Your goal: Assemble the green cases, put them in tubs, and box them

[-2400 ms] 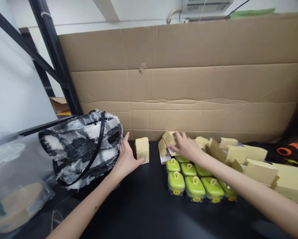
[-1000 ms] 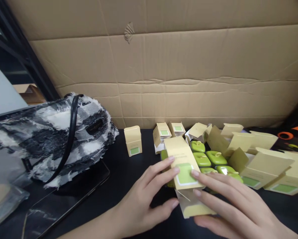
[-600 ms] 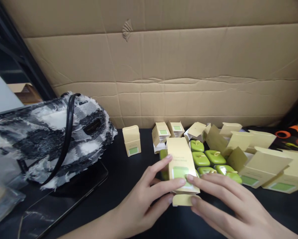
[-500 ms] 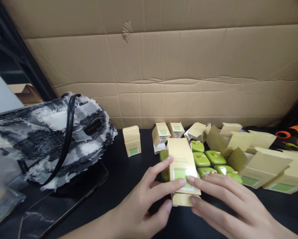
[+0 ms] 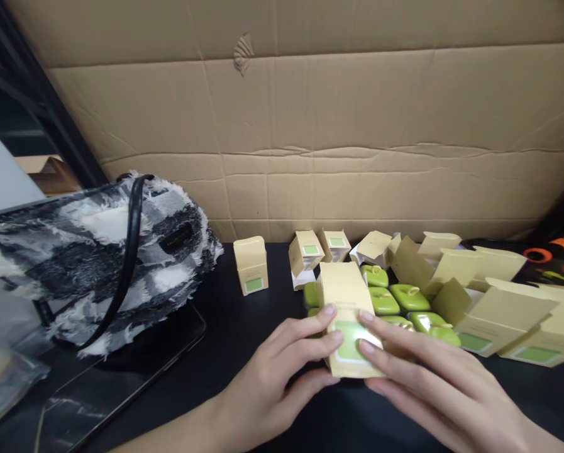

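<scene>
Cream box point(image 5: 345, 294), green panel point(image 5: 350, 340) edged white.

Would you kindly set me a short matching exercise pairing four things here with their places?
Column one:
1. Black-and-white frayed fabric bag
2. Glossy green rounded-square lids
3. Tall brown corrugated cardboard sheet
4. Left hand and right hand

Column two:
A. Upright across the background
B. At opposite sides of a cream cardboard box
C. At the view's left
D. Partly hidden by that box

Pairs: 1-C; 2-D; 3-A; 4-B.
</scene>
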Motion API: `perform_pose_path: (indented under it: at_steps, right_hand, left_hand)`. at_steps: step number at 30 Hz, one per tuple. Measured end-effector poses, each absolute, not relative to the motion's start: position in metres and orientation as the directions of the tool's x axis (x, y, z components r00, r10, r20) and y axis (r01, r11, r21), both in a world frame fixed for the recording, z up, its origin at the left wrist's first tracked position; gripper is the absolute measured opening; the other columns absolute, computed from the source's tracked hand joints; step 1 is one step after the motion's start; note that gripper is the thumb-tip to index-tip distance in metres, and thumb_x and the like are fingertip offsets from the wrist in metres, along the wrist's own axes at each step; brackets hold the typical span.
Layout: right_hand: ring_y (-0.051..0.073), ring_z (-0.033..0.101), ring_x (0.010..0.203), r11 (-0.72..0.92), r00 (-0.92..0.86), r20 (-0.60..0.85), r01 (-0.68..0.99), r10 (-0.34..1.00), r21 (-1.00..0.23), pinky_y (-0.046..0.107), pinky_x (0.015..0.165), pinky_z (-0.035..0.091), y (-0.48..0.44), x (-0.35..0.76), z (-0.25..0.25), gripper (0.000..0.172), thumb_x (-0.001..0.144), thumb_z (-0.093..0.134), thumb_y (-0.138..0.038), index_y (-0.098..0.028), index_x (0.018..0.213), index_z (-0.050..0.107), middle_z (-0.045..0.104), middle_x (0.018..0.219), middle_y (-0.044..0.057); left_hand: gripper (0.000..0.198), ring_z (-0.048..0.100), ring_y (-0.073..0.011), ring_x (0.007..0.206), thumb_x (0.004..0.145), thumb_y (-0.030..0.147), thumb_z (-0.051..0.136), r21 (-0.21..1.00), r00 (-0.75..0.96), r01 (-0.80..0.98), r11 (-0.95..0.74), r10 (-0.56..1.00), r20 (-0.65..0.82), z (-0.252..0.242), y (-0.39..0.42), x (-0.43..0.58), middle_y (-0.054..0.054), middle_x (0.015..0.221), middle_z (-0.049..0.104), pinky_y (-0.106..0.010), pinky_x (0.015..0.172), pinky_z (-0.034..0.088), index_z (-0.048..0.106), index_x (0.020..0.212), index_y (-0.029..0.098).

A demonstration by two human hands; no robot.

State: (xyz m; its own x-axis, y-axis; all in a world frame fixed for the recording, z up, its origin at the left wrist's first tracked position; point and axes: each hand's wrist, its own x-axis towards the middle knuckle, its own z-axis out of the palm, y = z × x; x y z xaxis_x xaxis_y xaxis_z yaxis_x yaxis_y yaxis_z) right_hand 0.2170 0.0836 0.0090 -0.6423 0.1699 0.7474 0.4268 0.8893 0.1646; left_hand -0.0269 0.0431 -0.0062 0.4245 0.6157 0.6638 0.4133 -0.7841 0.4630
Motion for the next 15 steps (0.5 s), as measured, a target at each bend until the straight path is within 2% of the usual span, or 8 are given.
perform_pose_path:
  at_steps: [4,7,9,11,12,13,15]
  right_hand:
    - [0.017,0.075,0.099,0.893,-0.648,0.748,0.41,0.142,0.185,0.018,0.082,0.06,0.083,0.216,0.01,0.022,0.097,0.052,-0.016,-0.015,0.107,0.072,0.078,0.107,0.012]
    - [0.018,0.072,0.105,0.903,-0.656,0.742,0.392,0.14,0.176,0.018,0.085,0.059,0.083,0.218,0.008,0.024,0.096,0.053,-0.013,-0.014,0.113,0.07,0.076,0.114,0.012]
    - [0.018,0.072,0.106,0.908,-0.675,0.727,0.374,0.129,0.187,0.018,0.086,0.059,0.083,0.223,0.006,0.027,0.095,0.055,-0.012,-0.015,0.118,0.068,0.073,0.119,0.012]
    - [0.018,0.071,0.108,0.91,-0.69,0.713,0.368,0.129,0.191,0.019,0.09,0.058,0.08,0.227,0.004,0.035,0.095,0.055,-0.013,-0.017,0.129,0.062,0.069,0.126,0.011]
    - [0.018,0.07,0.109,0.91,-0.69,0.712,0.368,0.13,0.19,0.02,0.093,0.057,0.079,0.228,0.002,0.038,0.096,0.053,-0.015,-0.019,0.134,0.058,0.068,0.128,0.01]
    - [0.017,0.07,0.109,0.909,-0.683,0.719,0.371,0.131,0.187,0.022,0.096,0.056,0.077,0.228,0.001,0.04,0.098,0.05,-0.016,-0.022,0.138,0.055,0.067,0.128,0.007]
    - [0.016,0.07,0.109,0.906,-0.663,0.74,0.373,0.111,0.199,0.026,0.103,0.053,0.074,0.226,-0.001,0.04,0.102,0.04,-0.017,-0.027,0.138,0.053,0.07,0.124,0.001]
  left_hand:
    - [0.035,0.058,-0.0185,0.127,0.096,0.012,0.058,0.443,0.418,0.414,-0.795,0.599,0.683,-0.003,0.042,-0.026,-0.01,0.134,0.063,-0.024,0.105,0.048,0.055,0.129,0.023]
    - [0.043,0.053,-0.0221,0.131,0.097,0.018,0.058,0.484,0.441,0.393,-0.782,0.622,0.647,-0.006,0.038,-0.028,-0.01,0.141,0.057,-0.03,0.105,0.05,0.049,0.137,0.027]
    - [0.058,0.051,-0.0266,0.131,0.096,0.031,0.059,0.603,0.41,0.314,-0.733,0.678,0.611,-0.009,0.036,-0.028,-0.011,0.152,0.043,-0.033,0.098,0.056,0.034,0.148,0.03]
    - [0.071,0.056,-0.0277,0.122,0.093,0.047,0.059,0.776,0.276,0.164,-0.608,0.784,0.556,-0.008,0.036,-0.027,-0.01,0.16,0.025,-0.034,0.085,0.062,0.021,0.152,0.036]
    - [0.074,0.061,-0.0264,0.114,0.091,0.054,0.059,0.843,0.185,0.07,-0.533,0.838,0.514,-0.007,0.037,-0.026,-0.01,0.161,0.022,-0.034,0.078,0.064,0.02,0.152,0.039]
    - [0.076,0.064,-0.0254,0.106,0.087,0.06,0.06,0.89,0.117,-0.023,-0.455,0.883,0.454,-0.004,0.039,-0.025,-0.011,0.16,0.024,-0.034,0.074,0.064,0.022,0.15,0.039]
    - [0.08,0.066,-0.0269,0.102,0.08,0.067,0.064,0.932,0.114,-0.154,-0.327,0.931,0.346,0.003,0.044,-0.023,-0.014,0.149,0.044,-0.038,0.076,0.063,0.033,0.145,0.034]
